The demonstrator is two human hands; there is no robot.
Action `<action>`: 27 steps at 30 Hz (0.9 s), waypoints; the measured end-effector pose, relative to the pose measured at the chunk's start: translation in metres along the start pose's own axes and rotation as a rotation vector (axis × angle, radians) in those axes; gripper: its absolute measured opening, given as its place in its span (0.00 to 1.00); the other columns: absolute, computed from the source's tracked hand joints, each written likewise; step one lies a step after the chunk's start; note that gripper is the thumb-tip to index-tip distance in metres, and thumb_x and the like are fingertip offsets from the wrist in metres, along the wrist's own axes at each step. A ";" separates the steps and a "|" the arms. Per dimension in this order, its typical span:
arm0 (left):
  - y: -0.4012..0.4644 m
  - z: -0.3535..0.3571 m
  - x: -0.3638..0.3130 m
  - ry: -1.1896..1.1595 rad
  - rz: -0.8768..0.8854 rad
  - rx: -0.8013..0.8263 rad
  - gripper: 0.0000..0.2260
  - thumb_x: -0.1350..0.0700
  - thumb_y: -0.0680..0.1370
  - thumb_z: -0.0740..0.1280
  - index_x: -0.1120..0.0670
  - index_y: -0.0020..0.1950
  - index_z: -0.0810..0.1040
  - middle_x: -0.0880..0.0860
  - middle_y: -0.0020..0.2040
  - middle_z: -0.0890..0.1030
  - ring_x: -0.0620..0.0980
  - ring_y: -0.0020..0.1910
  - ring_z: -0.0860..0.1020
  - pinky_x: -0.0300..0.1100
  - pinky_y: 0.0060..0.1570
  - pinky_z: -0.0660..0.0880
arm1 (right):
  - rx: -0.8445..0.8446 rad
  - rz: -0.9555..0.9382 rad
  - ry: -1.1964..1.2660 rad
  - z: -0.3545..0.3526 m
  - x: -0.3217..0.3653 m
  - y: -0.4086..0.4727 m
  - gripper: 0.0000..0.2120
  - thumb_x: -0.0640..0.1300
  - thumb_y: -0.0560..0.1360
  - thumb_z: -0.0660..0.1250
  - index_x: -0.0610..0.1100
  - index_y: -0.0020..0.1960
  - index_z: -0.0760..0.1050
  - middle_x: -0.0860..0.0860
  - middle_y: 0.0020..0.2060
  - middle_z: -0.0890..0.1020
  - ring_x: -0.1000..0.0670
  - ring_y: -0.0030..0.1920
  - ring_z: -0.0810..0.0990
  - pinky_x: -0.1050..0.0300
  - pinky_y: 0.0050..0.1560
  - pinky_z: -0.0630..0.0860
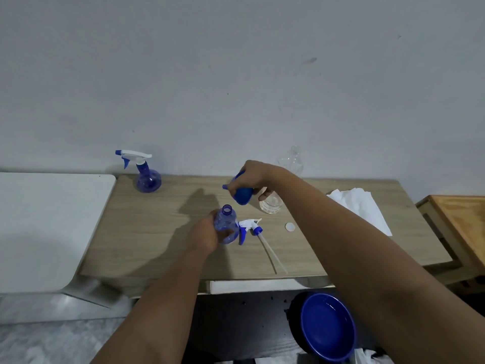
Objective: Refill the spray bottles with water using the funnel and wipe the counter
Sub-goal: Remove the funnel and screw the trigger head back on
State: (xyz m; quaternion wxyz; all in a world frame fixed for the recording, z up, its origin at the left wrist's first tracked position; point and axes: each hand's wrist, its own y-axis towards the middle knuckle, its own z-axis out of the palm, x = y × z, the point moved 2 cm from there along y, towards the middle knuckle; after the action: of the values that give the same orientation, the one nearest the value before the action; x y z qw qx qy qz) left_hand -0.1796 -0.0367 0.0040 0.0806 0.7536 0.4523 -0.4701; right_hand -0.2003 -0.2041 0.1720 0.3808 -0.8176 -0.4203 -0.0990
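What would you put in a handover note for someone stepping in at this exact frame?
Left hand grips the open blue bottle, upright on the wooden counter.
Right hand holds the blue funnel above and to the right of the bottle's mouth, not yet seated.
The removed spray head with its dip tube lies just right of the bottle.
A second blue spray bottle, head on, stands at the back left.
A clear bottle stands at the back; a white cloth lies on the right.
Done: head unscrewed. Left: seat funnel, pour water, recap, wipe counter.
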 end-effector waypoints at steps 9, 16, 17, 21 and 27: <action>0.004 -0.005 0.014 -0.028 0.039 -0.014 0.29 0.45 0.70 0.77 0.46 0.69 0.73 0.49 0.57 0.83 0.52 0.55 0.81 0.54 0.58 0.77 | -0.155 0.044 0.696 0.051 -0.068 0.050 0.44 0.35 0.68 0.78 0.45 0.79 0.62 0.47 0.59 0.73 0.48 0.48 0.79 0.50 0.47 0.81; 0.011 -0.014 0.022 0.009 0.087 -0.039 0.29 0.46 0.69 0.78 0.46 0.69 0.75 0.47 0.56 0.83 0.46 0.55 0.81 0.45 0.56 0.77 | -0.255 -0.010 0.488 0.099 -0.090 0.101 0.37 0.41 0.65 0.84 0.40 0.71 0.74 0.47 0.59 0.78 0.48 0.54 0.79 0.56 0.52 0.77; 0.011 -0.014 0.023 0.021 0.097 -0.050 0.29 0.46 0.69 0.78 0.45 0.68 0.75 0.45 0.56 0.83 0.44 0.54 0.80 0.41 0.55 0.77 | -0.258 -0.009 0.477 0.105 -0.092 0.106 0.38 0.42 0.65 0.84 0.42 0.72 0.74 0.46 0.60 0.79 0.47 0.56 0.80 0.56 0.55 0.78; 0.010 -0.010 0.023 0.021 0.110 -0.060 0.30 0.47 0.70 0.78 0.45 0.70 0.73 0.46 0.58 0.82 0.46 0.56 0.80 0.46 0.58 0.76 | -0.328 0.016 0.469 0.121 -0.106 0.115 0.40 0.44 0.65 0.84 0.47 0.73 0.71 0.42 0.65 0.74 0.41 0.62 0.78 0.43 0.65 0.78; 0.012 -0.009 0.029 0.030 0.103 -0.074 0.28 0.45 0.70 0.77 0.37 0.67 0.72 0.37 0.51 0.81 0.32 0.49 0.77 0.25 0.44 0.68 | -0.362 0.014 0.296 0.134 -0.120 0.119 0.39 0.50 0.68 0.80 0.51 0.74 0.66 0.44 0.67 0.73 0.39 0.66 0.73 0.40 0.65 0.75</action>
State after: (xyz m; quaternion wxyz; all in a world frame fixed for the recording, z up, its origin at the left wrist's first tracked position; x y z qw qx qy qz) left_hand -0.1603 -0.0215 -0.0171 0.1255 0.7794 0.4311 -0.4369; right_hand -0.2061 -0.2249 -0.0421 0.2863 -0.8521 -0.3294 -0.2890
